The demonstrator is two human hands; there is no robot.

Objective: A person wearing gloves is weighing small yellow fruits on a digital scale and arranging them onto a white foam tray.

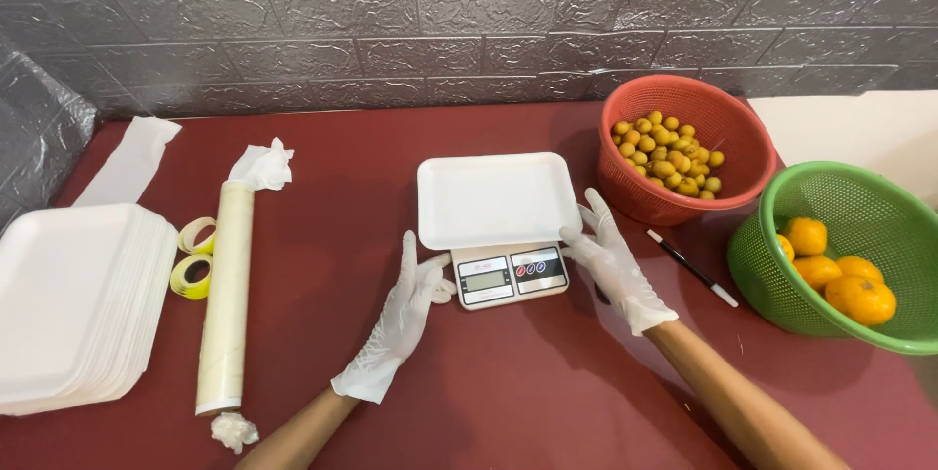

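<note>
A white foam tray point(493, 198) lies on a small kitchen scale point(510, 275) in the middle of the dark red table. My left hand point(405, 314), in a white glove, rests flat beside the scale's left edge with its fingers up against the tray's near left corner. My right hand point(608, 260), also gloved, touches the tray's near right corner and the scale's right side. Both hands have fingers spread and hold nothing.
A red basket point(728, 128) of small yellow fruit and a green basket point(879, 201) of oranges stand at the right, with a black pen point(692, 268) between them. At the left lie a stack of foam trays point(68, 304), a roll of wrap point(225, 299) and tape rolls point(192, 257).
</note>
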